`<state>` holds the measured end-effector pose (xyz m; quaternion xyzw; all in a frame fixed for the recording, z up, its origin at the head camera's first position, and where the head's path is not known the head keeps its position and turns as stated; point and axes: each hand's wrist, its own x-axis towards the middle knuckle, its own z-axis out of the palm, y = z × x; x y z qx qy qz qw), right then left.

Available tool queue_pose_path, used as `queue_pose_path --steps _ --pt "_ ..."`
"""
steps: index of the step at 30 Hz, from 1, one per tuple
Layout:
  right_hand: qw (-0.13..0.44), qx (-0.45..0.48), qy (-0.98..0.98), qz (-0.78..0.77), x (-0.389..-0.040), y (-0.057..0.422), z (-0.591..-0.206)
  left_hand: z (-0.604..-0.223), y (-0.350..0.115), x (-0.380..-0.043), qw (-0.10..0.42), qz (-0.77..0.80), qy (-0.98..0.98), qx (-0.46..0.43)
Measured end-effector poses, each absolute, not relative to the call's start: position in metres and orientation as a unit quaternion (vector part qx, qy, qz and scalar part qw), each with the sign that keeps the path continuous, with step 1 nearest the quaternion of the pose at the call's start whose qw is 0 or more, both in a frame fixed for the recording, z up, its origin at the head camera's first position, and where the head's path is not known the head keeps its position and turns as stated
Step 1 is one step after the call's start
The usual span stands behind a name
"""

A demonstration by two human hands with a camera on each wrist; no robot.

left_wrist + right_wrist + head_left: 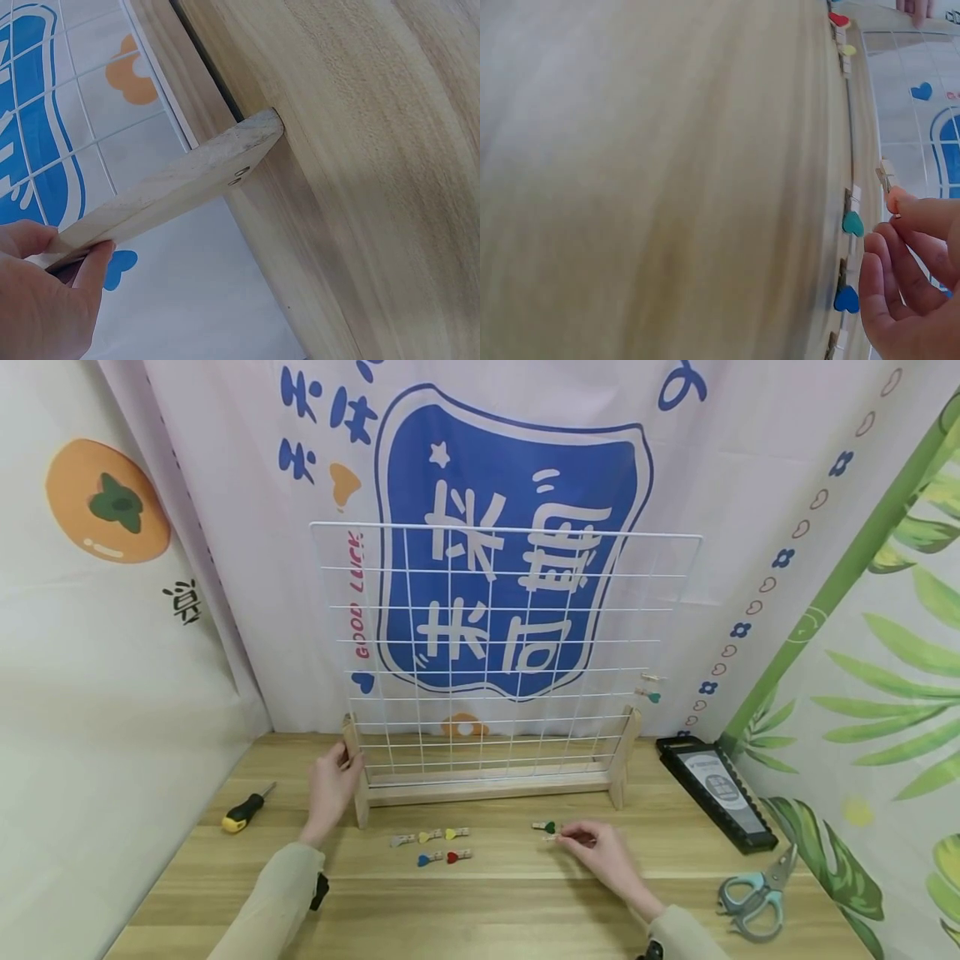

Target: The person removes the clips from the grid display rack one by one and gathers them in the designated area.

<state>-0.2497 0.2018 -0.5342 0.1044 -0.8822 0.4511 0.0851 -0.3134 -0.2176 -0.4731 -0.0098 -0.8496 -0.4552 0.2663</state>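
Note:
My left hand (pixel 332 785) grips the left wooden post (pixel 172 176) of a stand that holds an upright white wire grid (pixel 510 530). In the left wrist view its thumb and fingers pinch the post's upper end. Low over the table at the right, my right hand (pixel 600 856) pinches a small wooden clothespin (pixel 886 174) by its orange-pink heart. Beside it in the head view lies a clothespin with a dark green heart (pixel 550 827). Several more, with grey, yellow, blue (pixel 424 860) and red (pixel 452 857) hearts, lie before the stand.
Two clothespins, one with a green heart (pixel 654 697), sit at the grid's right edge. A yellow-black screwdriver (pixel 243 812) lies left, a black case (pixel 720 793) and grey-blue scissors (pixel 753 893) right. Printed curtains surround the wooden table (pixel 480 910).

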Motion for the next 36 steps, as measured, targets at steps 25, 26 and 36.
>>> queue_pose_path --steps 25,26,36 --pt "0.068 0.144 -0.916 0.368 -0.255 0.193 -0.541 -0.473 -0.219 -0.313 0.27 -0.445 -0.854 -0.007" --pt "0.069 0.145 -0.916 0.368 -0.255 0.193 -0.542 -0.472 -0.219 -0.313 0.27 -0.444 -0.855 -0.007" --pt "0.068 0.149 -0.908 0.386 -0.258 0.2 -0.526 -0.471 -0.219 -0.313 0.254 -0.458 -0.852 -0.007"
